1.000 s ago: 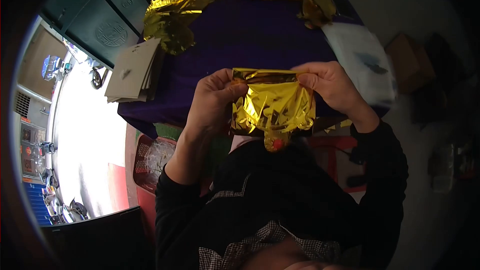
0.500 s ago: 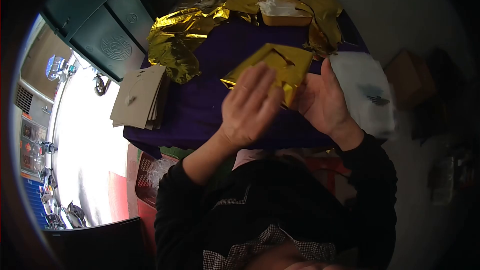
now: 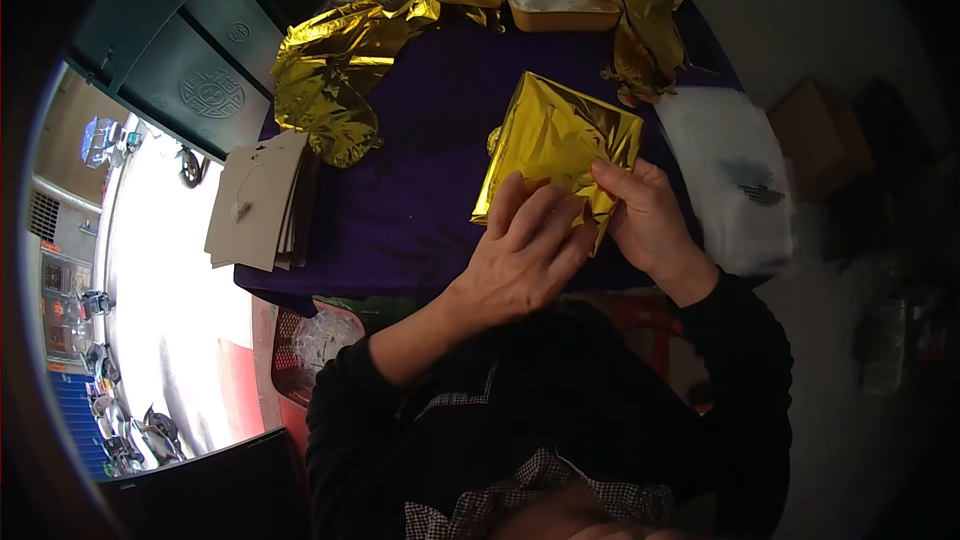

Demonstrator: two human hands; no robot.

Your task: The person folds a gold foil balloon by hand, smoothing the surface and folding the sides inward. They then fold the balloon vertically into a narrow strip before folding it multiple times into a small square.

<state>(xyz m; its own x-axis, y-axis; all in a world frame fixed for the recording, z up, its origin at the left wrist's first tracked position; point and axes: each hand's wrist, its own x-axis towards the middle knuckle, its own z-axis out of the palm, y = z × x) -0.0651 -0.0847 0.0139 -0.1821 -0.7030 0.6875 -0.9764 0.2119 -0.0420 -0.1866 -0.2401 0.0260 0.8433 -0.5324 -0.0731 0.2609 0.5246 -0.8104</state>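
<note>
A flat square piece covered in shiny gold foil [image 3: 560, 130] is tilted up over the purple cloth. My right hand [image 3: 652, 225] grips its lower right edge, thumb on top and fingers partly hidden beneath. At the near edge, my left hand [image 3: 525, 250] has its fingers bent against the foil, with the fingertips partly hidden. Creases run across the foil's surface.
A purple cloth covers the table [image 3: 430, 90]. Cardboard squares [image 3: 255, 200] are stacked at left; crumpled gold foil [image 3: 330, 90] lies behind. A yellow tray [image 3: 565, 18] holds white material. White sheeting [image 3: 730, 170] is at right, and a red basket [image 3: 300, 355] stands below.
The gold-foil piece has turned and come up more upright. My right hand has closed on its edge, and my left hand has moved from over it to its near edge, fingers now bent.
</note>
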